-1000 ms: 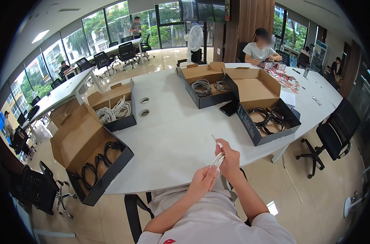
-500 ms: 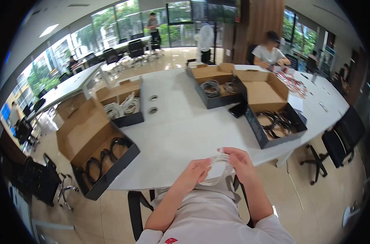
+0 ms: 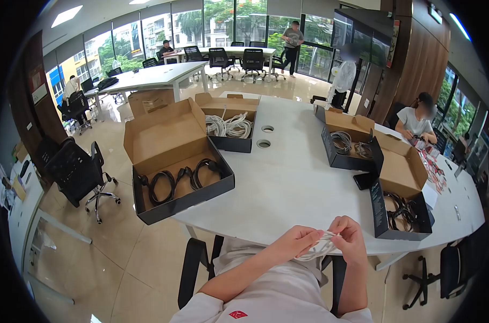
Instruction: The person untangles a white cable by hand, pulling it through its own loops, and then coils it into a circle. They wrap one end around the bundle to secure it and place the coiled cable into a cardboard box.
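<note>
A coiled white cable [image 3: 322,248] hangs between my two hands, just off the table's near edge and above my lap. My left hand [image 3: 302,241] pinches the coil from the left, fingers closed. On the other side my right hand [image 3: 352,240] grips it with thumb and fingers close together near the top. The fingertips of both hands almost meet, and part of the coil is hidden behind them.
On the white table [image 3: 287,188] stand open boxes: one with black cables [image 3: 166,185] at left, one with white cables [image 3: 228,127] behind it, one with grey cables [image 3: 341,142], and another with black cables [image 3: 399,211] at right. A dark phone-like object [image 3: 362,181] lies nearby. A person [image 3: 415,123] sits far right.
The view has swung left, so the boxes appear further right. My hands have drawn closer together at the top of the white cable, and its open loop now looks narrower.
</note>
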The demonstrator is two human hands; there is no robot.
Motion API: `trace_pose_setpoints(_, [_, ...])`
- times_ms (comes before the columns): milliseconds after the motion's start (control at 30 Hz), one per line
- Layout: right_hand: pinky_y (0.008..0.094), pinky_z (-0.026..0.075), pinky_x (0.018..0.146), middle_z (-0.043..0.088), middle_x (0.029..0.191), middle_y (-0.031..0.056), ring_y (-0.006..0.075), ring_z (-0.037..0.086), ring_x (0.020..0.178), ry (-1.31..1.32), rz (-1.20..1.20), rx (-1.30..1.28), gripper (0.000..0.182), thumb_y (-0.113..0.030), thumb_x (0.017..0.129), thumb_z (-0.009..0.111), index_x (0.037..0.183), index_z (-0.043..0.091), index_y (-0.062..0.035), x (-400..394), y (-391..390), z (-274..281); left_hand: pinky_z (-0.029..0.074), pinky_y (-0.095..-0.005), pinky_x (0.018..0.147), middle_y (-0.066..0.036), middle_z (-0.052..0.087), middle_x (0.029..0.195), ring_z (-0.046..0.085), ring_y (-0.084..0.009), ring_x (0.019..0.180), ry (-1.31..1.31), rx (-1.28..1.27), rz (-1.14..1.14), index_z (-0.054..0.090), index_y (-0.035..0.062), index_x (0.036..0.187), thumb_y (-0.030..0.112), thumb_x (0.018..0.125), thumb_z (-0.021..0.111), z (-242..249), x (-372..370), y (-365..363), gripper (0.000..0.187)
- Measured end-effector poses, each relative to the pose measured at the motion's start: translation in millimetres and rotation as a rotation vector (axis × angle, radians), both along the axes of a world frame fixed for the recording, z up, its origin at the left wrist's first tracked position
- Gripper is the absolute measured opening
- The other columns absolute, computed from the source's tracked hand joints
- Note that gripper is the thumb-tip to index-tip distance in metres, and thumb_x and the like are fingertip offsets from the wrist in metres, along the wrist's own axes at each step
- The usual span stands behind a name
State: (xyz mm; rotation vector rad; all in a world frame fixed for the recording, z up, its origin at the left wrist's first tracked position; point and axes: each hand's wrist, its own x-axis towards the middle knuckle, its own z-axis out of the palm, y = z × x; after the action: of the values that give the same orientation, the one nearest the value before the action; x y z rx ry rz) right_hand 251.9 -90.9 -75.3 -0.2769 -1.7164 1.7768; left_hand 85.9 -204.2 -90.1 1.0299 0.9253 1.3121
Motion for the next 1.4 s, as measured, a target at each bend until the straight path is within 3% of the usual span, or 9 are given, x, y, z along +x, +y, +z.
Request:
trace_pose_setpoints(300, [0.0209, 0.039, 0.056, 0.051, 0.074, -0.0019, 0.0059, 0.049, 0.065, -0.088, 0.021, 0.274, 0.032, 0.003, 0.063, 0.079, 0.077, 0.052, -0.0068, -16.9, 9.5, 7.8, 0.023, -0.0211, 0.04, 0.008, 0.038, 0.054, 0.031, -0.0022, 0.044, -0.094, -0.017, 0.134, 0.055, 0.0076, 0.073, 0.043, 0.097, 0.05, -11.3, -1.3, -2.6, 0.043])
trace_pose_setpoints(500, [0.023, 0.042, 0.051, 0.053, 0.069, 0.001, 0.0089, 0.051, 0.057, -0.172, -0.066, 0.573, 0.037, -0.006, 0.06, 0.087, 0.072, 0.052, -0.0046, -23.2, 15.3, 7.9, 0.023, -0.0214, 0.039, 0.008, 0.036, 0.055, 0.032, -0.0023, 0.043, -0.083, 0.003, 0.178, 0.052, 0.008, 0.072, 0.044, 0.098, 0.049, -10.9, -4.0, -3.7, 0.044])
trace_pose_setpoints(700, [0.0305, 0.04, 0.048, 0.051, 0.065, 0.0064, 0.0192, 0.05, 0.054, -0.116, -0.187, 0.973, 0.035, -0.007, 0.06, 0.084, 0.072, 0.051, -0.0044, -31.1, 9.7, 13.9, 0.025, -0.021, 0.036, -0.001, 0.056, 0.063, 0.034, -0.0041, 0.039, -0.061, -0.021, 0.249, 0.053, 0.0068, 0.074, 0.043, 0.098, 0.047, -17.8, -5.8, 0.5, 0.044])
trace_pose_setpoints(900, [0.0388, 0.037, 0.052, 0.045, 0.067, 0.0086, 0.0288, 0.048, 0.062, -0.023, -0.287, 1.281, 0.034, 0.007, 0.059, 0.071, 0.074, 0.043, -0.0043, -36.9, 9.4, -0.7, 0.029, -0.021, 0.032, -0.008, 0.066, 0.083, 0.036, -0.0059, 0.034, 0.063, 0.037, 0.322, 0.053, 0.0038, 0.098, 0.037, 0.099, 0.047, -14.2, -6.0, -2.4, 0.034])
trace_pose_setpoints(933, [0.0416, 0.036, 0.053, 0.043, 0.066, 0.0094, 0.0316, 0.047, 0.063, -0.039, -0.31, 1.273, 0.034, 0.007, 0.057, 0.067, 0.074, 0.041, -0.0046, -37.6, 11.4, -5.6, 0.029, -0.0211, 0.034, -0.005, 0.064, 0.086, 0.036, -0.0054, 0.037, 0.096, 0.011, 0.315, 0.052, 0.0035, 0.111, 0.036, 0.099, 0.047, -9.4, -5.0, -4.0, 0.035])
trace_pose_setpoints(1033, [0.0419, 0.037, 0.053, 0.045, 0.067, 0.0102, 0.0323, 0.048, 0.063, -0.034, -0.346, 1.299, 0.034, 0.007, 0.056, 0.067, 0.075, 0.042, -0.0052, -37.7, 16.2, -12.2, 0.029, -0.0216, 0.036, -0.002, 0.061, 0.086, 0.035, -0.0049, 0.04, 0.077, 0.076, 0.325, 0.052, 0.003, 0.12, 0.035, 0.099, 0.047, -16.4, -4.1, 1.5, 0.038])
trace_pose_setpoints(1133, [0.0404, 0.051, 0.074, 0.065, 0.093, 0.0121, 0.0243, 0.059, 0.08, -0.32, -0.217, 1.345, 0.028, -0.015, 0.089, 0.063, 0.115, 0.063, -0.0043, -19.7, 30.7, -21.7, 0.028, -0.0194, 0.042, 0.003, 0.059, 0.085, 0.034, -0.0021, 0.048, 0.076, 0.082, 0.301, 0.055, 0.0039, 0.123, 0.03, 0.097, 0.052, -18.1, -9.4, 2.4, 0.037])
trace_pose_setpoints(1233, [0.0409, 0.04, 0.05, 0.05, 0.067, 0.0087, 0.0294, 0.05, 0.06, 0.033, -0.39, 1.292, 0.036, 0.001, 0.055, 0.076, 0.073, 0.046, -0.0062, -34.6, 5.4, -9.0, 0.026, -0.0184, 0.044, 0.006, 0.058, 0.081, 0.033, -0.0009, 0.051, 0.048, 0.017, 0.304, 0.059, 0.0049, 0.121, 0.025, 0.096, 0.056, -14.9, -10.6, -0.1, 0.033])
trace_pose_setpoints(1400, [0.0376, 0.046, 0.052, 0.055, 0.072, 0.0099, 0.0281, 0.056, 0.061, -0.099, -0.417, 1.174, 0.036, -0.004, 0.06, 0.079, 0.088, 0.056, -0.006, -31.5, 0.8, -3.7, 0.024, -0.0182, 0.043, 0.006, 0.057, 0.074, 0.032, 0.0002, 0.05, 0.052, -0.069, 0.382, 0.059, 0.0063, 0.124, 0.017, 0.093, 0.06, -11.3, -11.5, 2.0, 0.033])
